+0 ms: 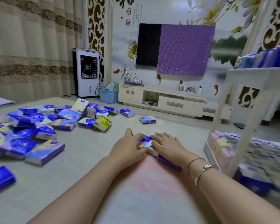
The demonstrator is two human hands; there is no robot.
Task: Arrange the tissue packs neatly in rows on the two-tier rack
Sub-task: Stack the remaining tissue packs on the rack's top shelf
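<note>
Glossy plastic-wrapped tissue packs (44, 152), matt floor (90, 151)

Beside the white rack (242, 101), its shelved tissue packs (263, 152) were motion-blurred and ran past the picture's right edge.
</note>
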